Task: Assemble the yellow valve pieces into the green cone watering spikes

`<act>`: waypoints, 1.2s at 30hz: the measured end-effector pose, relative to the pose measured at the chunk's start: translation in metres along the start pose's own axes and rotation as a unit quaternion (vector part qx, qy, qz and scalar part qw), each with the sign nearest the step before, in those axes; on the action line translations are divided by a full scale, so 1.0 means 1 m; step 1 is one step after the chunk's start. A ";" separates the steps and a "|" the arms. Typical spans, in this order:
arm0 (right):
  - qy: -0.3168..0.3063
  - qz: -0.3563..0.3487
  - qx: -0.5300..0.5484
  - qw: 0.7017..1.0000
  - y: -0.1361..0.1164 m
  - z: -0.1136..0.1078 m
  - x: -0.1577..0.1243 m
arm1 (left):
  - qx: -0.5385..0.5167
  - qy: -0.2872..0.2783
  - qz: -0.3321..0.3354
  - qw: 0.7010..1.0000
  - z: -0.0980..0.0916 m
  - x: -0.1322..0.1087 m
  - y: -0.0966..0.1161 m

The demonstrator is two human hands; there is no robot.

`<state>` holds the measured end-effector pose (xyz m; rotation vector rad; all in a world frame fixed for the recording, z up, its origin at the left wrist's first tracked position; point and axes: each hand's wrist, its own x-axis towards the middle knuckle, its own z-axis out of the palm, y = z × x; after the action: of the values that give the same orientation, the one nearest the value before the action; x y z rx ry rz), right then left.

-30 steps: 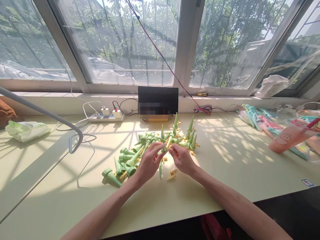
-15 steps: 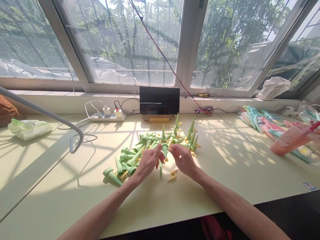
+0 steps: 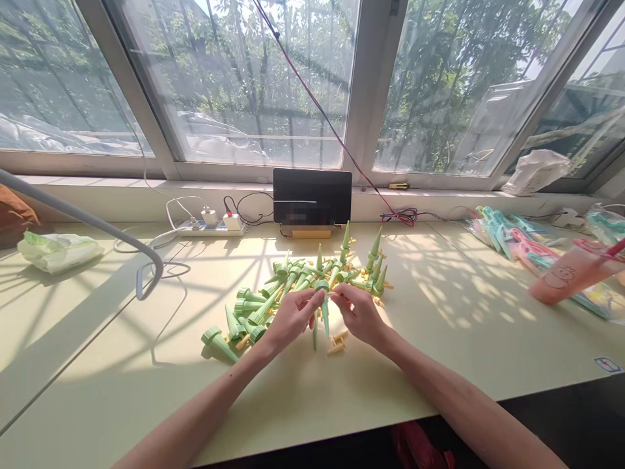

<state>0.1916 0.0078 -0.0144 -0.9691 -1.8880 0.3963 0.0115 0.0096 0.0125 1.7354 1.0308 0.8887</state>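
- Spike (image 3: 325, 316), green and tapered with a ridged collar (image 3: 321, 285), is held over the middle of the worktop (image 3: 469, 352), collar uppermost, tip pointing down or toward the near edge.
- It looks like moulded plastic: probably light, stiff, slightly slick and not fragile. The ridged collar should give the surest hold; the smooth taper could slip through fingers.
- Left hand (image 3: 294, 314): thumb and fingers pinch the spike just below its collar.
- Right hand (image 3: 360, 312): fingertips drawn together just beside the spike; whether they grip something small cannot be told.
- Pegs (image 3: 336, 349), small and yellow, lie near the tip; they would probably need a fingertip pinch and might roll.
- Pile (image 3: 251, 296) of more green spikes spreads beyond the hands and leftward, many lying down, several upright at the far and right sides, where a passing sleeve could topple them.
- Tablet (image 3: 312, 195) stands behind the pile; a pink cup (image 3: 559, 277) is well apart on the right. Sunlit worktop between pile and cup should offer the most room for moving.
- Near edge (image 3: 371, 426) passes beneath the right forearm.
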 end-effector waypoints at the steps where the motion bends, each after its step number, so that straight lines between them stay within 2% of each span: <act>1: -0.001 0.002 0.005 1.000 0.000 0.000 0.000 | 0.000 0.003 0.007 1.000 0.000 0.000 0.002; 8: -0.016 0.025 0.025 0.999 0.003 0.001 -0.001 | 0.002 0.011 0.042 0.999 0.000 0.001 -0.003; 20: -0.021 0.035 0.027 0.999 0.005 0.001 -0.001 | 0.112 0.077 0.120 0.983 0.003 0.002 -0.015; 25: 0.027 0.042 0.013 0.999 -0.001 0.003 0.000 | 0.077 0.100 0.087 0.988 -0.001 0.003 -0.011; 31: 0.077 0.038 0.001 0.996 -0.002 0.004 0.000 | -0.048 0.118 0.011 0.992 -0.008 0.005 -0.002; 36: 0.040 -0.013 -0.013 0.999 -0.002 0.004 -0.001 | -0.146 0.031 -0.074 0.986 -0.006 0.006 -0.002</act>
<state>0.1876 0.0062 -0.0161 -0.9625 -1.8355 0.3125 0.0083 0.0174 0.0131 1.3786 1.0002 0.9508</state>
